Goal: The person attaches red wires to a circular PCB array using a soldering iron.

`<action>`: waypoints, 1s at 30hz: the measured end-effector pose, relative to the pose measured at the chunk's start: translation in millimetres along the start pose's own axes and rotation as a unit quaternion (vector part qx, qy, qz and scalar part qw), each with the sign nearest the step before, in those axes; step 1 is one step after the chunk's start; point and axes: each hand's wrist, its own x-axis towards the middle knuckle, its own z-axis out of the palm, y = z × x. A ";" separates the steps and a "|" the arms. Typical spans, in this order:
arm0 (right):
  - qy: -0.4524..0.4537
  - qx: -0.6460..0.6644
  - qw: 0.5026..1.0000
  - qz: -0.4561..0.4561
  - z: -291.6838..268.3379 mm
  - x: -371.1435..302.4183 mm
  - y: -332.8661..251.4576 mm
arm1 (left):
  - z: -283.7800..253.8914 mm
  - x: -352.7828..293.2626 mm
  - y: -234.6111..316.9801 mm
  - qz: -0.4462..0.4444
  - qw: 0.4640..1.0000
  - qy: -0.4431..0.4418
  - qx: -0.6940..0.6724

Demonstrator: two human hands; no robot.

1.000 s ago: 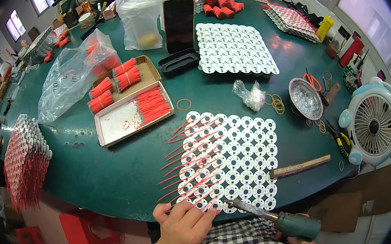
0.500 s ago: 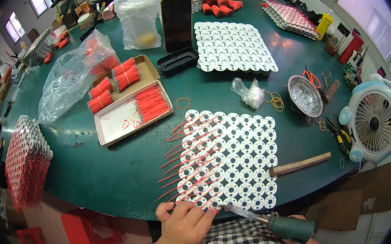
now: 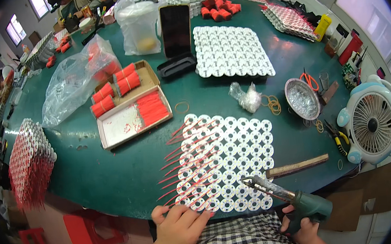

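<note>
A sheet of white ring-shaped circuit boards (image 3: 241, 161) lies near the table's front edge. Thin red wires (image 3: 180, 162) run out leftward from its left columns. At the sheet's lower left corner, my left hand (image 3: 180, 226) is closed, with a bit of red wire at its fingertips; the fingers partly hide it. My right hand (image 3: 304, 227) grips the dark green handle of a soldering gun (image 3: 311, 206). Its wrapped barrel points up and left, with the tip over the lower right part of the sheet, apart from my left hand.
A cardboard box (image 3: 115, 129) holds red wires, with bundles behind it. Further back are a phone (image 3: 176, 31) and a stack of board sheets (image 3: 231, 51). A wooden bar (image 3: 297, 165), metal bowl (image 3: 302, 98), pliers (image 3: 338, 138) and fan (image 3: 372, 125) lie right. Co-workers sit across the table.
The soldering gun has lifted off the sheet's lower edge and moved up and right, its tip away from my left fingers. My left hand stays nearly in place at the corner.
</note>
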 end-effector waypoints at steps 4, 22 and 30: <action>0.080 0.027 0.995 -0.046 0.0 13.6 -14.6 | -30.5 -6.5 -16.3 -0.042 0.999 -0.014 -0.020; -0.009 -0.138 0.990 -0.002 -33.3 121.1 -79.4 | 43.9 167.3 -55.7 0.099 0.995 0.023 0.015; 0.030 -0.068 0.995 0.061 -7.1 128.9 -57.9 | 66.1 175.5 -62.6 0.131 0.991 0.013 0.026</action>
